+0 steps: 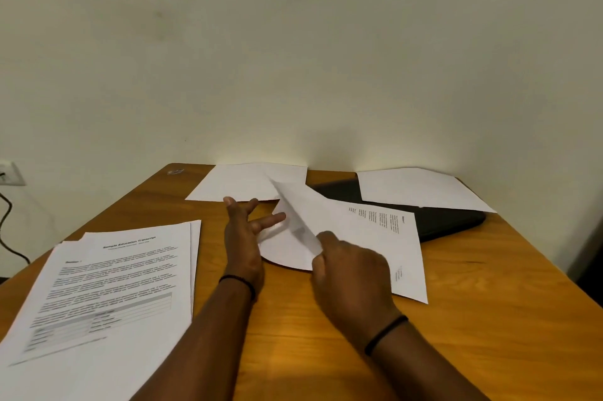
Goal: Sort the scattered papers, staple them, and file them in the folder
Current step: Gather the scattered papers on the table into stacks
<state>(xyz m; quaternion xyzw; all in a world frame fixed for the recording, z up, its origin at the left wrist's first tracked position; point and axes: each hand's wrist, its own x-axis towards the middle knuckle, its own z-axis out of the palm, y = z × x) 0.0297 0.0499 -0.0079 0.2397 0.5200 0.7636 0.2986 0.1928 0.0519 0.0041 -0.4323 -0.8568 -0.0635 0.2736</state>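
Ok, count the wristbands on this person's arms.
2: one black wristband on the left wrist, behind the left hand; another black band on the right wrist, behind the right hand.

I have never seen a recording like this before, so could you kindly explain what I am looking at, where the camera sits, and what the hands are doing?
There is no machine here: a person wears a camera on the head, so the single picture looks forward and down over their own arms at a wooden table against a pale wall. The right hand pinches the near edge of a printed sheet and lifts it so that it curls. The left hand lies open with fingers spread, its fingertips at that sheet's edge. On the left lies a stack of printed papers. At the back lie a blank sheet and another sheet, which partly covers a dark flat thing, perhaps the folder. I see no stapler.
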